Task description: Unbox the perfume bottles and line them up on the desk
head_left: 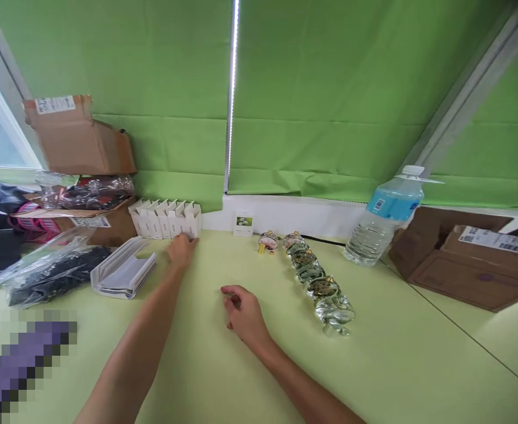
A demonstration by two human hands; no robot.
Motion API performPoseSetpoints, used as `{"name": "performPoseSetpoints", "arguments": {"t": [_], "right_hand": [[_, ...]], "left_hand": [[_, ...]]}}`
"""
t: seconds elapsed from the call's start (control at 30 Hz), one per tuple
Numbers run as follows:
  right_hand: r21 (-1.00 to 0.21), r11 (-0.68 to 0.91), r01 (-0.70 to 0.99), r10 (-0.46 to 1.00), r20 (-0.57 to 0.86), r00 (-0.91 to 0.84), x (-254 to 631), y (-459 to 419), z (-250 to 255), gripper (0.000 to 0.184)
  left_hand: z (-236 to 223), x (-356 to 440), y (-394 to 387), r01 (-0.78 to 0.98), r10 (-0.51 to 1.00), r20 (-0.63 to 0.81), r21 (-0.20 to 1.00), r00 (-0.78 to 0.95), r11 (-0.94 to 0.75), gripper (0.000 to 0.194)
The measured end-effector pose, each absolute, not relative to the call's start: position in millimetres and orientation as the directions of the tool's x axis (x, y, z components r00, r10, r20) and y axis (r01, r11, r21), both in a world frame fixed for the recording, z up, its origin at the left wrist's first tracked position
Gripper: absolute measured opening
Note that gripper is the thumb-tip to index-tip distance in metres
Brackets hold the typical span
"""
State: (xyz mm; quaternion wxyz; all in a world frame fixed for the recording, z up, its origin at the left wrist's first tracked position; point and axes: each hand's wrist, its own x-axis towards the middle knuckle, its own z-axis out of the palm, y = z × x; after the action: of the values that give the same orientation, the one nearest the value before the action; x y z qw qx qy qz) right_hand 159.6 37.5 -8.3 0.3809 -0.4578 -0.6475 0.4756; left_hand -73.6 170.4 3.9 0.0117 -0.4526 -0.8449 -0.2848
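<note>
Pale green table (250, 377), left hand (181, 249) touching white boxes (166, 220) at their right end

Light green table (395, 365). White boxes (164, 221) in row at back; glass bottles (309, 268) lined right of center.

On the surface (400, 353), I see the row of small boxes (166, 221) standing behind the folded cartons (124, 268), at the left. The line of glass bottles (314, 274) lies right of the small card (243, 224), and the water bottle (385, 218) stands between this line and the cardboard box (471, 259).
</note>
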Motion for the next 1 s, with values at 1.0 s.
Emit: {"name": "performPoseSetpoints", "arguments": {"t": [1.0], "right_hand": [[-0.848,0.295,0.440,0.943,0.185,-0.276,158,34,-3,0.031]], "left_hand": [[40,59,234,0.980,0.828,0.549,0.076,0.114,-0.185,0.055]]}}
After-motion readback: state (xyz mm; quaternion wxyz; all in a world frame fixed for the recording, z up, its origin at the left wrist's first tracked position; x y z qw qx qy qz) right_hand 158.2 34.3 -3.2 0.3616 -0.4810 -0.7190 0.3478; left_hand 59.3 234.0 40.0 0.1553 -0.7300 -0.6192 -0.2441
